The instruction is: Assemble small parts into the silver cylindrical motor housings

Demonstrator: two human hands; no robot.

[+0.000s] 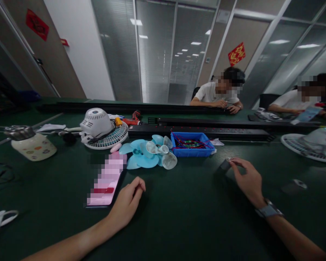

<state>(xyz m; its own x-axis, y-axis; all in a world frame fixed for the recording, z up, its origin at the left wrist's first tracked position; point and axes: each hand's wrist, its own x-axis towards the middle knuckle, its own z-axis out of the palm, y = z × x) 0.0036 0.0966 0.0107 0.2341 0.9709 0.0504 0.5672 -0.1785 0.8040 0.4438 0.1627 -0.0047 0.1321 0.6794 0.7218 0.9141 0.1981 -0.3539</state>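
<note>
My left hand [129, 199] rests on the green table [174, 224], fingers curled together, with nothing showing in it. Just beyond it lies a phone [107, 181] with a pink screen. Out to the right, the thumb and fingertips of my right hand [247, 179] pinch the end of a small grey cylinder [225, 165] at the tabletop. A similar grey cylinder [295, 186] lies on its side to the right of that hand. Light blue fan blades [146, 157] are piled beyond the phone, beside a blue bin [194, 151] of coloured wires.
Behind the blades are a white fan part with a grille [97, 125] and an orange power tool [133, 119]. A cream bottle [34, 146] stands left; another fan part [315, 145] lies right. Long black strips [206, 132] cross the table. Two people [217, 90] sit opposite.
</note>
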